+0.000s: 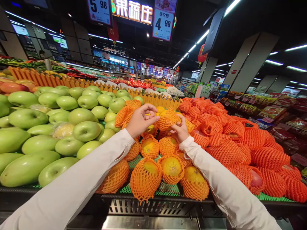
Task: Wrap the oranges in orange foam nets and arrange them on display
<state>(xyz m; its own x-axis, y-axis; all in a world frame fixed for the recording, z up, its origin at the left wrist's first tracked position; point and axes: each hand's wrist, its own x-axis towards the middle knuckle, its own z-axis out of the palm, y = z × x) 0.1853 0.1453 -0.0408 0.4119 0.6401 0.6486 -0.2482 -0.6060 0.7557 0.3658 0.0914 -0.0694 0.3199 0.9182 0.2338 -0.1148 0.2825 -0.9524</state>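
My right hand [180, 129] pinches an orange foam-net sleeve [168, 119] from its right side, above the middle pile. Whether a fruit sits inside the sleeve I cannot tell. My left hand [141, 120] is at the sleeve's left edge, its fingers curved and apart from the thumb; the thumb tip appears to meet the netting. Below both hands, oranges in foam nets [172, 167] rest on a green mat [168, 189]. Another bunch of orange netting [127, 112] lies behind my left wrist.
Large green fruits [69, 145] are heaped on the left. Fruits in red foam nets [240, 143] pile up on the right. An orange picket-style divider [165, 103] runs behind the oranges. The black display edge [153, 204] crosses the front. Price signs [164, 20] hang overhead.
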